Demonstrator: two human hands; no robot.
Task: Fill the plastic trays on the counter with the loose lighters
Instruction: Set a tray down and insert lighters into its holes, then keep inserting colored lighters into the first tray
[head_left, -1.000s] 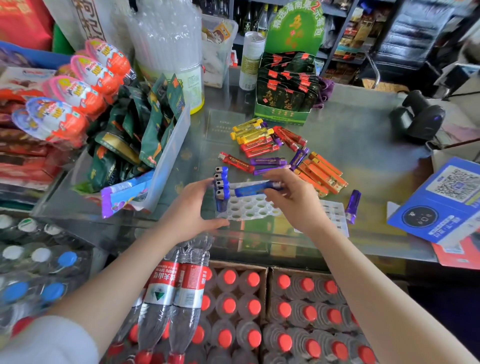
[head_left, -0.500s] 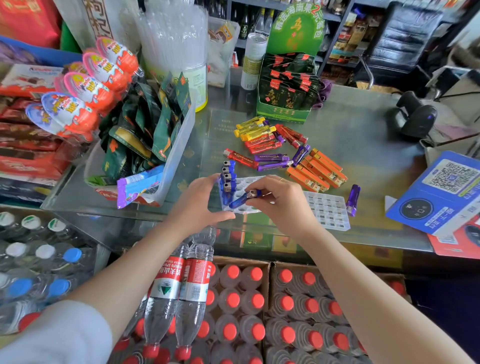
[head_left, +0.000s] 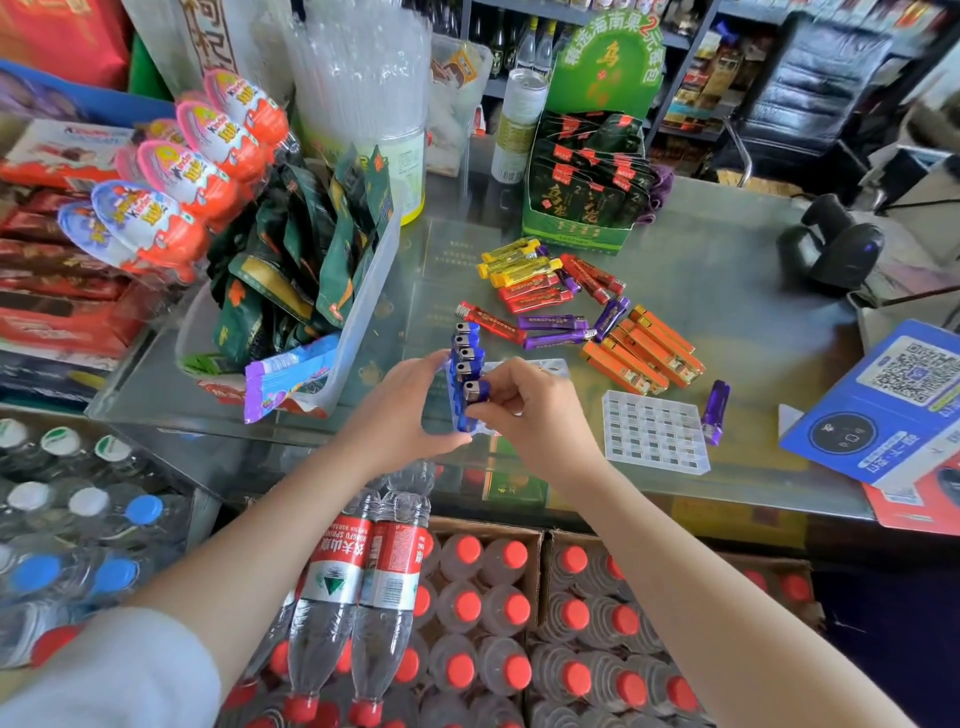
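A clear plastic tray (head_left: 550, 366) lies on the glass counter, mostly hidden by my hands. Several blue lighters (head_left: 466, 347) stand upright in a row along its left side. My left hand (head_left: 402, 410) holds the tray's left edge. My right hand (head_left: 530, 405) pinches the nearest blue lighter (head_left: 475, 392), which stands upright at the front end of that row. A second clear tray (head_left: 652, 431) with no lighters in it lies to the right. Loose yellow (head_left: 514, 262), red (head_left: 537, 293), purple (head_left: 553, 325) and orange lighters (head_left: 644, 348) lie behind the trays.
One purple lighter (head_left: 716, 410) lies right of the second tray. A clear bin of green packets (head_left: 358, 322) stands on the left, a green display box (head_left: 582, 208) behind, a barcode scanner (head_left: 836, 249) and a blue QR sign (head_left: 893, 405) on the right. Bottled water sits below the counter.
My right hand turned the blue lighter from lying flat over the tray to upright and brought it to the front end of the blue row. My left hand stayed on the tray.
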